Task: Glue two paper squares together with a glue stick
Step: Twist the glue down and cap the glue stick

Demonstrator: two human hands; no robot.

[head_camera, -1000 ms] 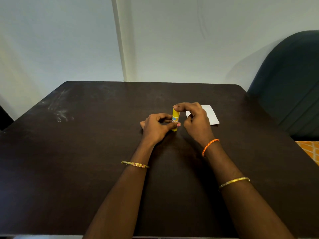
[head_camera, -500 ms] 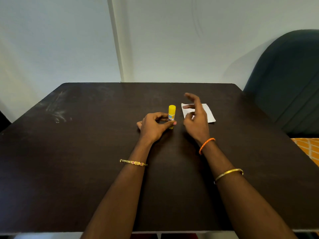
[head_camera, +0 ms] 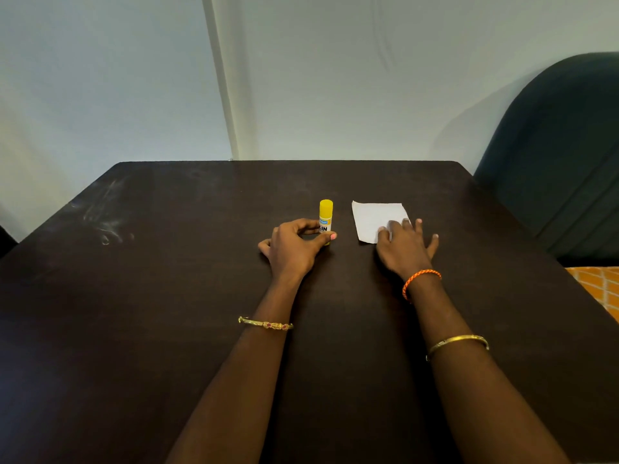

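A yellow glue stick [head_camera: 326, 216] stands upright and capped near the middle of the dark table [head_camera: 167, 296]. My left hand [head_camera: 294, 244] grips its lower part between thumb and fingers. To the right lies a white paper square [head_camera: 375, 217], flat on the table; whether a second sheet lies under it I cannot tell. My right hand [head_camera: 407, 246] rests flat with its fingers spread, the fingertips pressing the paper's near right corner.
A dark green upholstered chair [head_camera: 562, 155] stands past the table's right edge, with an orange patterned cloth [head_camera: 599, 286] below it. A pale wall rises behind the far edge. Faint white smears [head_camera: 107, 226] mark the table's left side.
My right hand has let go of the glue stick's cap, moved right and come down flat on the paper. My left hand still holds the stick upright on the table.
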